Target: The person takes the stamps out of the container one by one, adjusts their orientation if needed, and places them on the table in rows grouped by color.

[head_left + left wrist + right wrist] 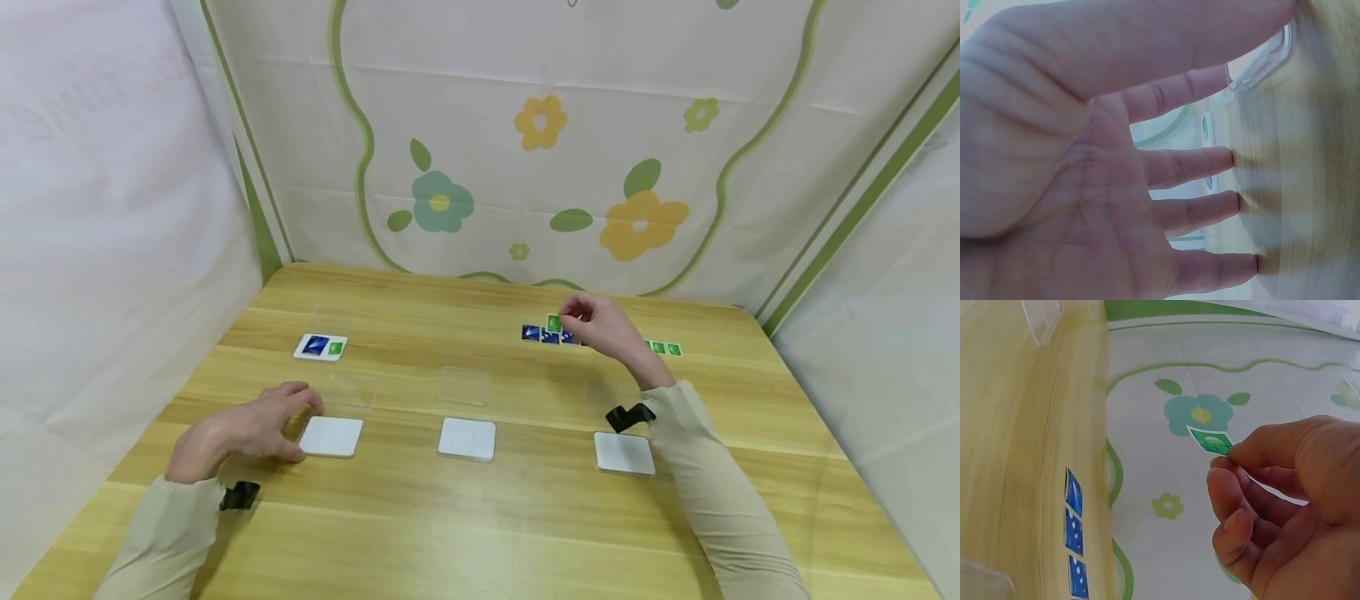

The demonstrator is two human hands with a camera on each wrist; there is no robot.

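My right hand pinches a small green picture square between thumb and index finger, above the back of the table. Below it lies a row of small blue picture squares, partly hidden by the hand. At the left, my left hand has its thumb and index finger at the near-left edge of a white card in a clear case; the other fingers extend to the tabletop. Behind that case lies a faint clear plastic cover. Farther back is a white card with blue and green pictures.
Two more white cards lie in the middle and at the right. A clear cover sits behind the middle one. More green squares lie beyond the right wrist. Flowered curtain borders the wooden table.
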